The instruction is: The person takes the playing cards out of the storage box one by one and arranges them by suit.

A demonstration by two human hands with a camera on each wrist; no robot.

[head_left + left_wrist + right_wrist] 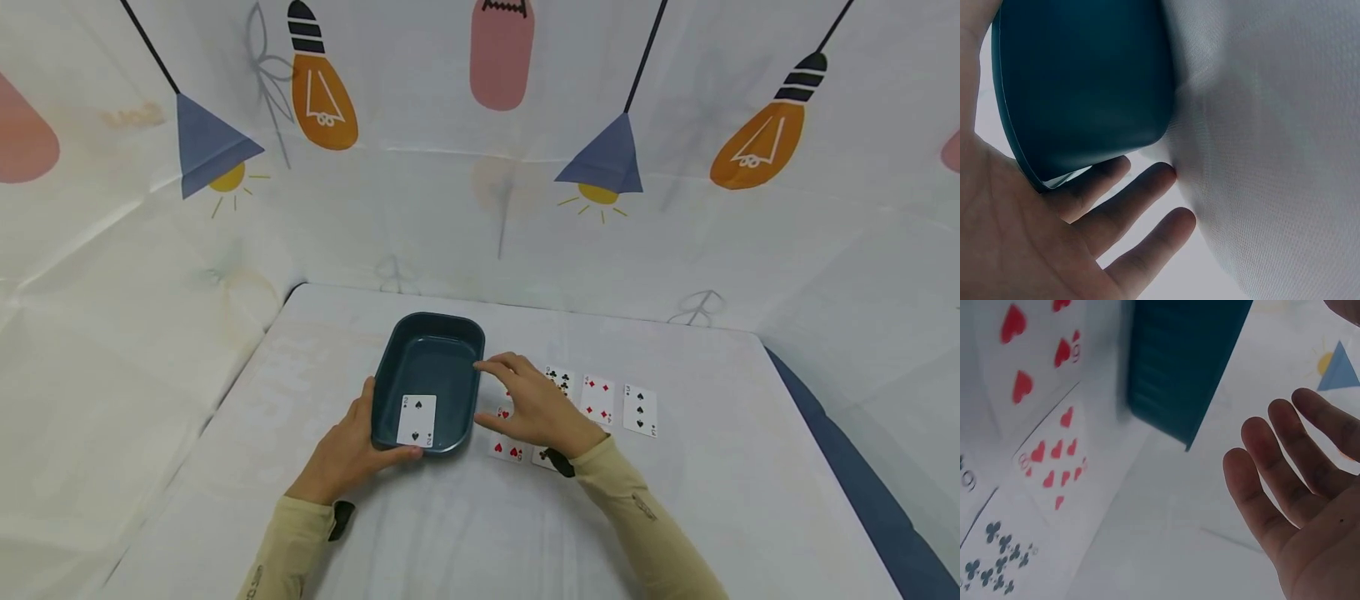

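Observation:
A deep blue-green rectangular dish (427, 367) stands on the table, with a two of spades (417, 421) lying face up inside at its near end. My left hand (345, 454) holds the dish's near left corner, thumb along the front rim and fingers down the left side. In the left wrist view the fingers (1141, 200) reach below the rim towards the cloth. Beside the right rim, my right hand (536, 404) is spread with thumb and fingers apart, holding nothing. It hovers over face-up cards and partly hides a hearts card (505, 412) and a clubs card (559, 379).
Right of the right hand lie a diamonds card (597, 400) and a three of spades (641, 411). Nearer me are another hearts card (507, 448) and a clubs card (542, 457), half under the wrist. White cloth covers the table (450, 533); a lamp-printed curtain (420, 225) hangs behind.

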